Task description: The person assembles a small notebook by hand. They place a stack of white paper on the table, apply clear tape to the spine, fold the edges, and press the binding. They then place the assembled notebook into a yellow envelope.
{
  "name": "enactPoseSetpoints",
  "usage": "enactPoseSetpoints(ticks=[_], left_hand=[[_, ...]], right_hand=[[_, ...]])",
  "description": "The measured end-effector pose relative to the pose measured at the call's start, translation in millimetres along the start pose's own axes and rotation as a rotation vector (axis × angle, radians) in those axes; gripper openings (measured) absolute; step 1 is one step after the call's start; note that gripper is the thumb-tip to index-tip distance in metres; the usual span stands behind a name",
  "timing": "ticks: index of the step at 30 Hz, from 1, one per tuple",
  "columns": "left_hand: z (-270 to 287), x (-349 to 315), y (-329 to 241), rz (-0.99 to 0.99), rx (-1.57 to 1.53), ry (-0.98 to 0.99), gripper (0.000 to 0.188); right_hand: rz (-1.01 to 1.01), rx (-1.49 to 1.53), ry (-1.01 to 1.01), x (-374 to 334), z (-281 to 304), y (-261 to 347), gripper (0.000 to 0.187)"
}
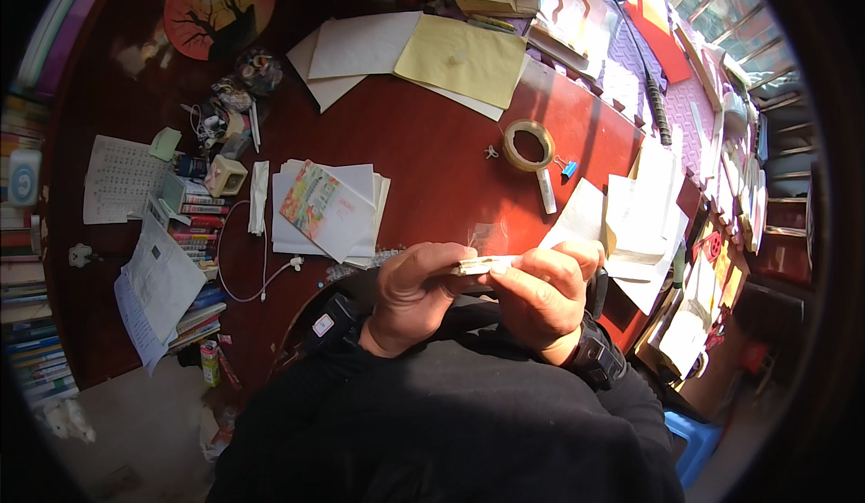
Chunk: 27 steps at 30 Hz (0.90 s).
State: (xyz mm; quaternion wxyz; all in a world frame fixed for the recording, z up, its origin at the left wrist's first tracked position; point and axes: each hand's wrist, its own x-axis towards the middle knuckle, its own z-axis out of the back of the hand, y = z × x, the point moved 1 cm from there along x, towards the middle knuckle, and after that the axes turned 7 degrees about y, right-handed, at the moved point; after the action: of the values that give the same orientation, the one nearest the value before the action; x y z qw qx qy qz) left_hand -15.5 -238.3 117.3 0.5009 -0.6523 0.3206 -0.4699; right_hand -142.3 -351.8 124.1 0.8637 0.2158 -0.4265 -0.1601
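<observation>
Near the table's front edge, both hands come together on a small flat whitish piece (pixel 478 267), seen almost edge-on. Its kind cannot be made out. My left hand (pixel 413 294) pinches its left end between thumb and bent fingers. Closed at the other end is my right hand (pixel 543 298), with thumb and forefinger pressed against the piece. A bit of clear film (pixel 487 235) shows just beyond the fingertips; whether it is joined to the piece I cannot tell. The fingers hide much of what they hold.
On the red-brown table (pixel 423 174) lie a tape roll (pixel 510 149), a blue binder clip (pixel 567 168) and a paper stack with a colourful card (pixel 313 199). A yellow envelope (pixel 459 62) lies farther back. Books, a white cable (pixel 219 255) and clutter fill the left; loose papers (pixel 640 219) lie right.
</observation>
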Motion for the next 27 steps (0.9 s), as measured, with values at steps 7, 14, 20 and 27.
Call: enactPoseSetpoints(ticks=[7, 14, 20, 27], left_hand=[[-1.3, -4.4, 2.9, -0.031, 0.065, -0.012, 0.046], [1.6, -5.9, 6.1, -0.007, 0.124, -0.022, 0.038], [-5.4, -6.0, -1.3, 0.095, 0.038, -0.066, 0.026], [-1.8, -6.8, -7.2, 0.089, 0.146, 0.086, 0.027]], right_hand=[[-0.075, 0.049, 0.047, 6.6, 6.7, 4.5, 0.032], [-0.134, 0.196, 0.17, 18.1, 15.6, 2.4, 0.035], [-0.134, 0.201, 0.134, 15.2, 15.3, 3.7, 0.035], [0.037, -0.073, 0.104, 7.1, 26.6, 14.6, 0.028]])
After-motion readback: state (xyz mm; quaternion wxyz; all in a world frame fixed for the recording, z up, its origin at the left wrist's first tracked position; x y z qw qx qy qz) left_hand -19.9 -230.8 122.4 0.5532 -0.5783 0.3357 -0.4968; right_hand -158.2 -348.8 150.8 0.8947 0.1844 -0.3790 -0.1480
